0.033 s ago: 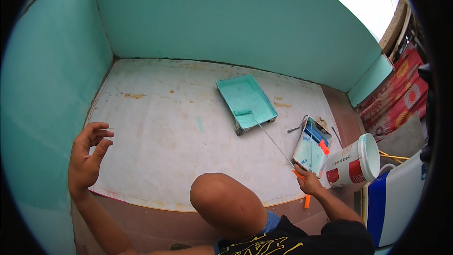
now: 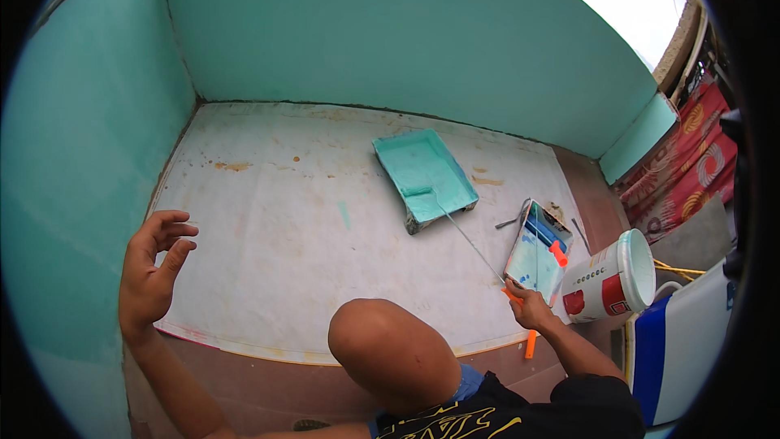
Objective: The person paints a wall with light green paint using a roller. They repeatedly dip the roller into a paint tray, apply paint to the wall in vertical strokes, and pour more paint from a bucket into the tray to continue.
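Observation:
My right hand (image 2: 532,310) is wrapped round the orange handle of a paint roller (image 2: 471,242). Its long thin rod runs up and left to a small paint-covered roller head (image 2: 418,192). That head rests in the near part of a paint tray (image 2: 424,158) coated with turquoise paint. My left hand (image 2: 153,276) is raised near the left wall, fingers curved and apart, holding nothing. Beside my right hand lies a smaller tray (image 2: 535,268) with a blue roller and an orange-red handle (image 2: 557,254) in it.
Turquoise walls (image 2: 382,41) close off the left and far sides. A stained white sheet (image 2: 268,236) covers much of the floor. To the right are a tilted white bucket (image 2: 605,280), a blue-and-white box-like object (image 2: 678,349) and a red patterned cloth (image 2: 691,146). An orange handle (image 2: 530,345) lies near my right forearm.

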A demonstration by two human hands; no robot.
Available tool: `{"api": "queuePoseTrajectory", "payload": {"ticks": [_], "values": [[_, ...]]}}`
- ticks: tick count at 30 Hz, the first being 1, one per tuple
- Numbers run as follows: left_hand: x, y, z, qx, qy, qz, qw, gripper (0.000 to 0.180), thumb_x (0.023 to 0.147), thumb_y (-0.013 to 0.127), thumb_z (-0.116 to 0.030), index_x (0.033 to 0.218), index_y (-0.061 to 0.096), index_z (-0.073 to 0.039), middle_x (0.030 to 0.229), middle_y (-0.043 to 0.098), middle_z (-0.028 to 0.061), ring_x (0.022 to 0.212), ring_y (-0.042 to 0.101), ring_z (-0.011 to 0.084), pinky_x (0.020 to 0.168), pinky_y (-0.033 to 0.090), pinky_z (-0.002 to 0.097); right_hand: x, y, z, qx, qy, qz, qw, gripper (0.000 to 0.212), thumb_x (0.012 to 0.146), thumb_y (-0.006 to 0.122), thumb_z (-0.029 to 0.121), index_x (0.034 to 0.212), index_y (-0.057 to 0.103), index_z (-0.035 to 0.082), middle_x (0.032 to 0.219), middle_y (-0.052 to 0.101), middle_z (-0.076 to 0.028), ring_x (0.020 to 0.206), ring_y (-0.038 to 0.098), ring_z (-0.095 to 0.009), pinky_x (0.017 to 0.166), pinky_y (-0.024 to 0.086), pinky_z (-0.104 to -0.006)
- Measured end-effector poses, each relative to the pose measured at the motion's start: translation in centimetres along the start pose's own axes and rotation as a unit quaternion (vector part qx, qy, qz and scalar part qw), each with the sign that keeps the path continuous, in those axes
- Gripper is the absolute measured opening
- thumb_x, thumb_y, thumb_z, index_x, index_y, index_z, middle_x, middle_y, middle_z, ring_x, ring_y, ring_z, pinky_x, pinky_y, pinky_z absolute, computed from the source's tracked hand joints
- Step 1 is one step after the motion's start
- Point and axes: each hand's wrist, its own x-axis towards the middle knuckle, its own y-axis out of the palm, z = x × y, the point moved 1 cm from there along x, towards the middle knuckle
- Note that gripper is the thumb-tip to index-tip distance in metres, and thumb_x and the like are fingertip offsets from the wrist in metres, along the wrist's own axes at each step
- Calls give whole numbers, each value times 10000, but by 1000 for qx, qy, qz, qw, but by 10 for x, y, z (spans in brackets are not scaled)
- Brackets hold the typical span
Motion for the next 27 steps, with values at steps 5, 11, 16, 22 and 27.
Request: {"api": "queuePoseTrajectory", "payload": {"ticks": [5,11,16,22,27], "values": [[6,4,-13,7,25,-9,1000,377,910,658,-247,1162,567,19,1002,668,139,930,622,192,862,492,323,96,-14,26,-31,37,52,997,559,873,529,109,1425,456,160,1140,634,-262,1040,618,-407,948,480,-397],[-7,-7,-26,36,24,-11,999,400,899,672,-271,1151,578,26,1012,681,164,942,654,230,843,508,352,146,-8,45,-54,4,34,998,586,868,545,110,1441,435,160,1108,632,-303,1050,625,-403,927,492,-394],[-9,-19,-18,68,12,-20,997,442,913,662,-326,1151,570,35,1030,678,195,945,670,275,823,523,375,85,-11,-14,24,-89,-23,996,580,799,572,29,1371,479,4,1065,634,-310,1002,644,-416,899,505,-380],[-2,-14,-9,65,1,5,998,441,920,655,-334,1161,565,24,1028,681,172,956,665,260,839,516,363,56,43,-75,-14,-134,-19,991,474,990,434,290,1381,490,29,1210,605,-274,1009,647,-334,845,503,-369],[3,-2,-11,96,-31,34,994,463,933,629,-362,1171,547,27,1050,677,193,968,668,281,814,535,382,121,74,-45,-35,-171,-48,984,481,984,461,249,1370,472,-38,1253,599,-249,1065,622,-309,874,494,-377]]}}
